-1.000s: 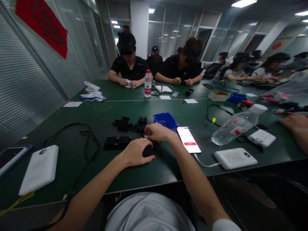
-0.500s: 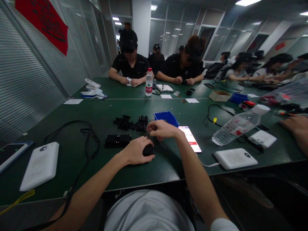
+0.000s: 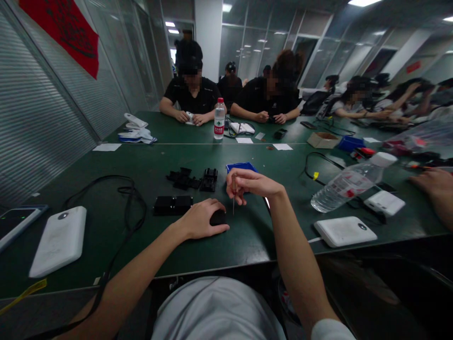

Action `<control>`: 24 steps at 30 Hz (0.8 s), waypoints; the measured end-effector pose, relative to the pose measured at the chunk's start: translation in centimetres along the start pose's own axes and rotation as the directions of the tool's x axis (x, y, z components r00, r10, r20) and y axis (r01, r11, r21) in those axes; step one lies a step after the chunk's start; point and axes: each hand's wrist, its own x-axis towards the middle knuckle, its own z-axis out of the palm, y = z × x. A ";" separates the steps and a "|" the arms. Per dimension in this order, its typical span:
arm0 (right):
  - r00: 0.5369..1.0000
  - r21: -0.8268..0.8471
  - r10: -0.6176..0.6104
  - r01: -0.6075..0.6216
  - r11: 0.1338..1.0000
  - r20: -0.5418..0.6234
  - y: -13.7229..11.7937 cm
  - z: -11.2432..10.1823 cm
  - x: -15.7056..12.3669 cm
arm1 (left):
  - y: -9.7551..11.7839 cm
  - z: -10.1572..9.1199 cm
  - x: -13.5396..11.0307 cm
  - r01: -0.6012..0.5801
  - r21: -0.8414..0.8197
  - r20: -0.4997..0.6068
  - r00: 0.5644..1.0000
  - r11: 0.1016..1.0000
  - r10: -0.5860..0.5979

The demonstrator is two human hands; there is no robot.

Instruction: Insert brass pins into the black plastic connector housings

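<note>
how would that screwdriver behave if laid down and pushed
The screwdriver would probably feel light, being slim in the right hand. It looks straight, not sagging, so likely stiff. Being narrow, it may roll on the flat table, though its cross-section is too small to make out.

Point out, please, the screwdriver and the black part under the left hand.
Screwdriver [image 3: 234,186]: head view, on its handle.
Black part [image 3: 218,217]: head view, on its uncovered surface.
</note>
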 end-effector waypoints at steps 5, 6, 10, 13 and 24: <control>0.999 -0.003 -0.032 0.032 0.999 -0.016 0.2 0.2 0.3 | -0.1 0.2 0.1 -0.002 -0.007 -0.006 1.000 1.000 0.002; 0.999 -0.004 -0.032 0.032 0.999 -0.015 0.2 0.2 0.3 | -0.1 0.2 0.1 0.002 -0.007 -0.007 1.000 1.000 -0.002; 1.000 0.002 -0.027 0.027 1.000 -0.009 0.2 0.4 0.3 | -0.2 0.2 0.0 0.011 -0.005 -0.020 1.000 1.000 -0.011; 0.999 0.015 -0.038 0.038 0.999 0.009 0.3 0.5 0.4 | -0.3 0.2 0.0 0.001 -0.010 -0.028 1.000 1.000 -0.001; 0.998 0.069 -0.063 0.063 0.996 -0.010 0.4 0.5 0.4 | -0.2 0.6 0.1 0.029 0.011 -0.049 0.998 1.000 -0.029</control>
